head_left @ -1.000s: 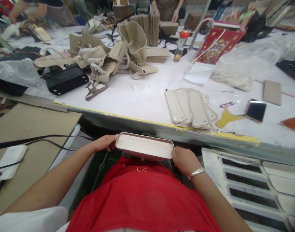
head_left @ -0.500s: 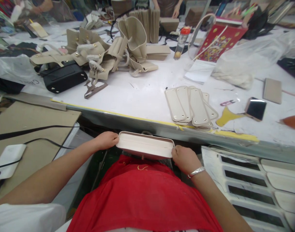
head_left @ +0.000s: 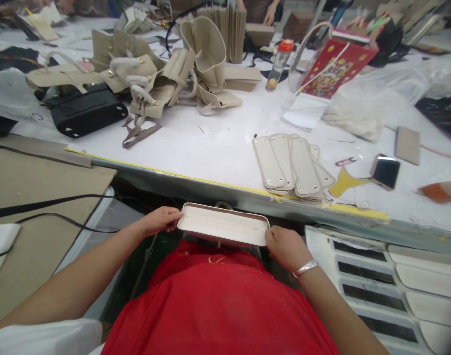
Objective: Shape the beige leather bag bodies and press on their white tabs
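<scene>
Hands unchanged from a second ago as I read it: left hand (head_left: 159, 220) and right hand (head_left: 285, 248) still grip opposite ends of the cream bag base panel (head_left: 223, 225), held level over the lap below the table edge (head_left: 196, 182), only the view shifting slightly.

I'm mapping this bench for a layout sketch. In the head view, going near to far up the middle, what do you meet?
Red garment → cream panel, held by left hand and right hand → table edge → stack of cream base panels → plastic bottle
</scene>
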Motion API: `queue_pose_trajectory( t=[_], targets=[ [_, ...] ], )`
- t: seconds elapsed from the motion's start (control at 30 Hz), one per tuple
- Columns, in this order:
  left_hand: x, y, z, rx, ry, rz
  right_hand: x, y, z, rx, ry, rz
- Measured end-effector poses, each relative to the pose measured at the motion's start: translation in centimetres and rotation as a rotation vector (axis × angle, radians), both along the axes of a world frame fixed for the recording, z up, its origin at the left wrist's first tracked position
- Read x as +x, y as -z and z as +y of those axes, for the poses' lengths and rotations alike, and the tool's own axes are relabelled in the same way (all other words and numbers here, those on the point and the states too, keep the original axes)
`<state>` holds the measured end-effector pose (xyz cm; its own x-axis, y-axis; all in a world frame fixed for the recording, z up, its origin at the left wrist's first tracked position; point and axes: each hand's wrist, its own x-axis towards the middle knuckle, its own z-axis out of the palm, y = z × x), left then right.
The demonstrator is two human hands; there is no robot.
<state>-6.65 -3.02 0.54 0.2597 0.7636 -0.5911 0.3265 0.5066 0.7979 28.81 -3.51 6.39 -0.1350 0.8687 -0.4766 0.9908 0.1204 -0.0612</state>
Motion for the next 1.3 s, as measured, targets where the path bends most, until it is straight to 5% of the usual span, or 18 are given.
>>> queue_pose_trajectory(
  t=[0.2, 0.37, 0.47, 0.57, 0.63, 0.77, 1.07, 1.17, 1.3],
  targets=[
    [0.0, -1.4, 0.8, 0.08, 0.094, 0.169, -0.5, 0.0, 0.1, -0.01, 0.045, 0.017],
    [0.2, -3.0, 1.1, 0.266, 0.347, 0.501, -1.2, -0.4, -0.5, 0.03, 0.13, -0.001],
    [4.2, -3.6, 0.9, 0.697, 0.468, 0.739, -1.1, 0.0, -0.6, 0.068, 0.152, 0.009],
    [10.7, -3.8, -0.2, 1.175, 0.576, 0.551, -1.0, 0.4, -0.8, 0.097, 0.165, -0.004],
    [14.5, -3.6, -0.7, 1.3, 0.735, 0.492, -1.1, 0.4, -0.9, 0.104, 0.153, -0.007],
    [17.7, -2.6, -0.8, 1.302, 0.948, 0.544, -0.9, 0.1, -0.9, 0.104, 0.151, 0.033],
    [17.1, -2.9, -0.6, 1.236, 1.004, 0.555, -0.7, 0.6, -0.7, 0.141, 0.164, 0.077],
    [16.9, -2.9, -0.4, 1.223, 1.002, 0.508, 0.1, 1.0, -0.8, -0.024, 0.314, 0.36],
    [16.6, -3.0, -0.1, 1.222, 0.98, 0.477, 1.9, 2.1, -1.1, -0.344, 0.684, 0.954]
  ],
)
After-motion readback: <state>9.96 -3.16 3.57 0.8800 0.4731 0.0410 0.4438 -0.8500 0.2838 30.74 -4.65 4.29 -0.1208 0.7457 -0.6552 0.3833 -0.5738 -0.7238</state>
